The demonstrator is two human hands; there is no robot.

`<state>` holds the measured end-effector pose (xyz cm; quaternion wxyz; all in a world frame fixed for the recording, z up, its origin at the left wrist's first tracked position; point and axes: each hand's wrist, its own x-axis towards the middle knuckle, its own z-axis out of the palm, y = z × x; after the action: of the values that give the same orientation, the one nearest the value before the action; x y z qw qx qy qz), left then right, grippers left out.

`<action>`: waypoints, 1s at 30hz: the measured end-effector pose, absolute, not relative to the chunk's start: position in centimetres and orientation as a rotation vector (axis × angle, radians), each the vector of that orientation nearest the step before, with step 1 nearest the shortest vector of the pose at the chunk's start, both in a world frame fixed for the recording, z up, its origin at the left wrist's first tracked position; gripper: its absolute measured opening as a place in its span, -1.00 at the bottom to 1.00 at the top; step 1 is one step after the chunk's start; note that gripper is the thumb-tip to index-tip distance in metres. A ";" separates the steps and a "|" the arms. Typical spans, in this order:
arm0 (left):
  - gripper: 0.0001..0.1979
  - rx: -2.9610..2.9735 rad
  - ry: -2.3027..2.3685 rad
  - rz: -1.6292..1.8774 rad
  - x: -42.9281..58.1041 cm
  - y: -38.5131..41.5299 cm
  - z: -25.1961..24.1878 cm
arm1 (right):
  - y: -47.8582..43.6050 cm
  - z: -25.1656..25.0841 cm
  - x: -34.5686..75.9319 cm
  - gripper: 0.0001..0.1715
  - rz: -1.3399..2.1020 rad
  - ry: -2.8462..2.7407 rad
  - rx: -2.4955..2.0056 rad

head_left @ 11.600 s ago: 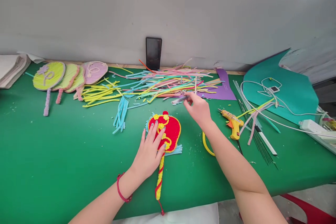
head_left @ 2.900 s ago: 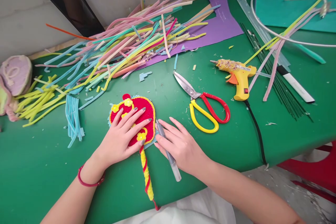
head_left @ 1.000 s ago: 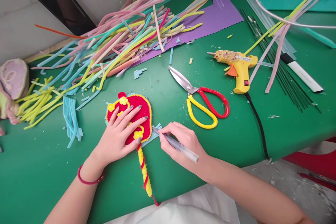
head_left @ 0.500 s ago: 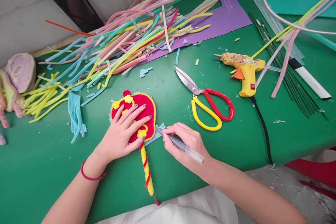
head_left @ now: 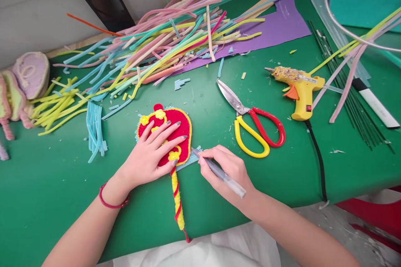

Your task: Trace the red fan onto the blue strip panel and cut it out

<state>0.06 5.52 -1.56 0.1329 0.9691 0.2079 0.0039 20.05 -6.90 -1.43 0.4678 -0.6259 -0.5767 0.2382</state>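
Note:
A red fan-shaped craft piece point(head_left: 184, 127) with yellow edging and yellow flowers lies on the green table. Its handle point(head_left: 177, 200), wrapped in yellow and red, points toward me. My left hand point(head_left: 150, 152) is spread flat on the red face, holding it down. Blue pipe cleaner strips point(head_left: 188, 162) stick out from under the piece at its lower right. In my right hand point(head_left: 227, 171) is a grey pen point(head_left: 221, 172), its tip at the piece's right edge over the blue strips.
Scissors point(head_left: 247, 121) with red and yellow handles lie beyond my right hand. A yellow glue gun point(head_left: 299, 89) with a black cord is farther right. Piled pipe cleaners point(head_left: 163, 46) and a purple sheet point(head_left: 282, 21) cover the back. A blue bundle point(head_left: 95, 127) lies left.
The whole view has shifted slightly, so things appear a little farther right. The pen tip stays close to the red piece's right edge, and my left hand remains flat on it.

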 end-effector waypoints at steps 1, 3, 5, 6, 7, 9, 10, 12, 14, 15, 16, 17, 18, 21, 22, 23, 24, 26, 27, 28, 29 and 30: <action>-0.47 2.813 0.601 0.009 0.0 5.5 -1.6 | -6.9 -1.5 20.0 -0.85 0.565 -1.443 -1.515; -0.46 2.813 0.602 0.006 0.0 5.5 -1.6 | -6.8 -1.5 20.0 -0.84 0.544 -1.490 -1.462; -0.46 2.806 0.609 0.006 0.0 5.5 -1.6 | -6.8 -1.4 20.1 -0.83 0.538 -1.519 -1.419; -0.46 2.803 0.612 0.006 0.0 5.5 -1.6 | -6.8 -1.4 20.0 -0.82 0.539 -1.527 -1.409; -0.46 2.799 0.616 0.005 0.0 5.5 -1.6 | -6.8 -1.4 20.0 -0.82 0.538 -1.527 -1.411; -0.46 2.790 0.626 0.004 0.0 5.5 -1.6 | -6.9 -1.4 20.0 -0.83 0.529 -1.512 -1.440; -0.46 2.788 0.628 0.004 0.0 5.5 -1.6 | -6.9 -1.4 19.9 -0.83 0.520 -1.499 -1.457; -0.45 2.788 0.629 0.006 0.0 5.5 -1.6 | -6.9 -1.5 19.9 -0.84 0.498 -1.485 -1.473; -0.45 2.794 0.620 0.009 0.0 5.5 -1.6 | -6.9 -1.5 19.8 -0.85 0.484 -1.488 -1.477; -0.44 2.799 0.614 0.013 0.0 5.5 -1.6 | -6.9 -1.5 19.8 -0.85 0.485 -1.491 -1.481; -0.44 2.802 0.609 0.017 0.0 5.5 -1.6 | -6.9 -1.5 19.8 -0.85 0.492 -1.491 -1.487; -0.44 2.804 0.606 0.020 0.0 5.4 -1.6 | -6.9 -1.5 19.8 -0.85 0.501 -1.488 -1.496; -0.44 2.806 0.606 0.020 0.0 5.4 -1.5 | -6.9 -1.4 19.8 -0.85 0.511 -1.483 -1.506; -0.44 2.810 0.613 0.009 0.1 5.4 -1.5 | -6.9 -1.3 19.8 -0.84 0.523 -1.474 -1.525; -0.44 2.810 0.614 0.009 0.1 5.4 -1.5 | -6.9 -1.2 19.8 -0.84 0.521 -1.471 -1.528; -0.44 2.810 0.613 0.012 0.1 5.4 -1.5 | -6.9 -1.2 19.8 -0.85 0.521 -1.465 -1.535; -0.44 2.807 0.613 0.016 0.1 5.4 -1.5 | -6.9 -1.1 19.8 -0.86 0.530 -1.453 -1.547; -0.45 2.797 0.617 0.022 0.1 5.4 -1.5 | -6.9 -1.1 19.9 -0.89 0.572 -1.409 -1.583; -0.45 2.791 0.622 0.020 0.1 5.4 -1.5 | -7.0 -1.0 20.0 -0.90 0.594 -1.380 -1.602; -0.46 2.785 0.626 0.017 0.1 5.4 -1.5 | -7.0 -1.1 20.0 -0.91 0.609 -1.353 -1.614; -0.46 2.781 0.628 0.014 0.1 5.4 -1.5 | -7.0 -1.1 20.0 -0.92 0.613 -1.333 -1.619; -0.46 2.777 0.628 0.014 0.1 5.4 -1.5 | -7.0 -1.2 20.0 -0.92 0.602 -1.320 -1.617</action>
<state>0.09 5.43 -1.46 0.1466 0.9648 0.2181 0.0047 20.02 -7.01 -1.19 0.4657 -0.6587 -0.5378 0.2451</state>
